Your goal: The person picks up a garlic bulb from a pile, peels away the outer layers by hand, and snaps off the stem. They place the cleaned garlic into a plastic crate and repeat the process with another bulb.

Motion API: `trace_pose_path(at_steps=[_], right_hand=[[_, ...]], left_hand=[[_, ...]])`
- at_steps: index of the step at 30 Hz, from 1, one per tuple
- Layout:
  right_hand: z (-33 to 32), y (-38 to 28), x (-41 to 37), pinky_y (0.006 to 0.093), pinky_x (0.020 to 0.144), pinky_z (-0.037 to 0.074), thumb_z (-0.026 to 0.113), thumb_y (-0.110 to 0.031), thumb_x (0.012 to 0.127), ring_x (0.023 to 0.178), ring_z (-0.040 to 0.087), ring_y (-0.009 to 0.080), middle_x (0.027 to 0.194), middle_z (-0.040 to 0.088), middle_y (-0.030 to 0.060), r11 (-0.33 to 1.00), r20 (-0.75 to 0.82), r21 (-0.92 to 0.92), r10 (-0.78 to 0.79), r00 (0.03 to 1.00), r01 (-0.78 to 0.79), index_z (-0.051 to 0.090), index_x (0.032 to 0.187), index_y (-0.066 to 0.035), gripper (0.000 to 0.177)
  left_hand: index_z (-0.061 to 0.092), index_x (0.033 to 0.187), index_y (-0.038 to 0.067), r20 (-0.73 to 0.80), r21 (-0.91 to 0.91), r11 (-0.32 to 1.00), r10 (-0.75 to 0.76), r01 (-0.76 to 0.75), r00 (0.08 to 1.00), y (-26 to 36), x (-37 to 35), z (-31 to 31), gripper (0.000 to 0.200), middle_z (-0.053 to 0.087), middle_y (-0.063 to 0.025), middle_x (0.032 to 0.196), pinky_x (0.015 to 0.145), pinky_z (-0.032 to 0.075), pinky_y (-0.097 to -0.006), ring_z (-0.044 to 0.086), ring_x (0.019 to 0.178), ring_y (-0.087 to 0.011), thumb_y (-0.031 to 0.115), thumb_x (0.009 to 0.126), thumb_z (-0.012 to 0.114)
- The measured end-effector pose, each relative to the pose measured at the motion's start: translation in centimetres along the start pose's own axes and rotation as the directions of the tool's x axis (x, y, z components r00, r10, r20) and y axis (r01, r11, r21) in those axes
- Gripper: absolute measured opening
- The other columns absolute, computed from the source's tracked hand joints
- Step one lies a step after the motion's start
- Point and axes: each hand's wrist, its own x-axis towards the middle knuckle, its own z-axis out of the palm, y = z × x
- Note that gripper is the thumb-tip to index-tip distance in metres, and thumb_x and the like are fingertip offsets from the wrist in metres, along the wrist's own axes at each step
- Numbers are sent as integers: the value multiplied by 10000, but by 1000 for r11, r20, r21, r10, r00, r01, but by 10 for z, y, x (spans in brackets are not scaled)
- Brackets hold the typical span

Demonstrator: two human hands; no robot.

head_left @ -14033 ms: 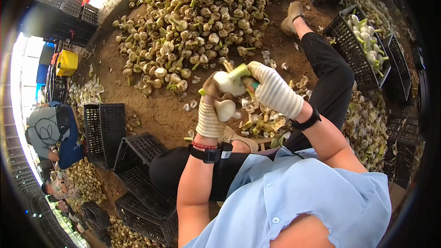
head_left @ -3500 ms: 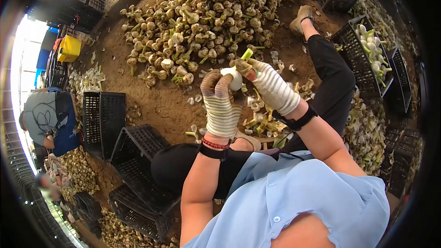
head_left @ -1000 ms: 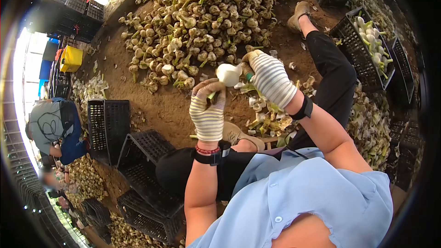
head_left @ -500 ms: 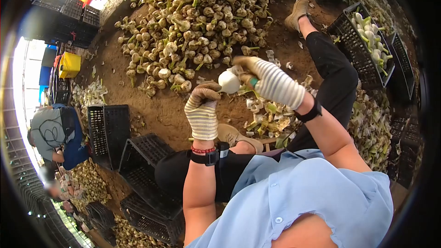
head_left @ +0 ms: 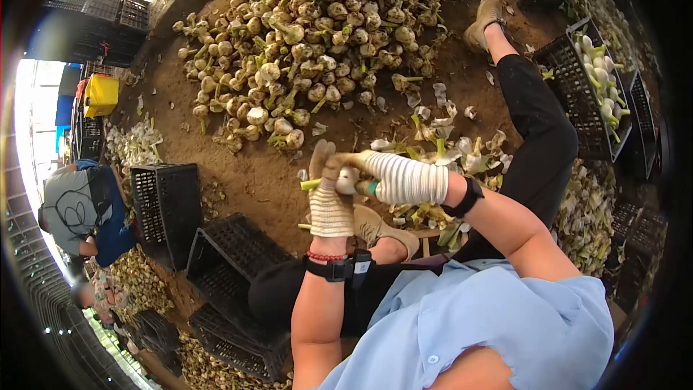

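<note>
A whitish garlic bulb [head_left: 347, 180] sits between my two gloved hands, its green stem [head_left: 310, 184] poking out at the left. My left hand [head_left: 328, 180], in a striped glove with a brown palm, is closed around the bulb's stem side. From the right, my right hand [head_left: 401, 177] curls its fingers over the top of the same bulb. A small teal-green piece [head_left: 372, 188] shows at the right thumb; what it belongs to is hidden. Past my hands lies a large heap of untrimmed garlic [head_left: 310, 50] on the soil.
Peeled skins and cut stems [head_left: 462, 155] lie by my right knee. A black crate [head_left: 577, 90] at the right holds cleaned garlic. More black crates [head_left: 166, 198] stand at the left. A person [head_left: 83, 209] bends beyond them, near a yellow container [head_left: 101, 95].
Both hands have come together lower down, the right moving down and left over the bulb. The bulb, earlier exposed between them, is now partly covered and its green stem shows at the left.
</note>
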Motion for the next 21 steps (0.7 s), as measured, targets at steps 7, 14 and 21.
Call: trace_pose_path(at_steps=[7,14,21], right_hand=[[-91,223,91,403,778,556,631,-297,909,931,679,311,1054,697,206,745,-691,1,483,538,-667,585,1298,-15,482],[-113,230,123,450,805,546,589,-371,945,1065,642,335,1349,578,161,468,-439,-200,742,506,-861,442,1420,-47,593],[-34,60,16,328,725,516,661,0,824,833,616,284,934,620,141,988,-498,-141,-129,857,67,537,1253,4,447]], left_hand=[[628,1151,70,-245,170,966,-151,196,958,0,36,-21,364,679,-74,1023,624,590,-308,672,793,-191,286,879,735],[663,1166,39,-185,212,961,-137,176,973,3,35,-4,259,702,-136,1008,631,568,-285,675,816,-188,157,935,663],[480,1401,53,22,368,914,-192,171,981,-13,26,16,636,638,-102,1206,688,580,-263,661,923,-150,285,876,753]])
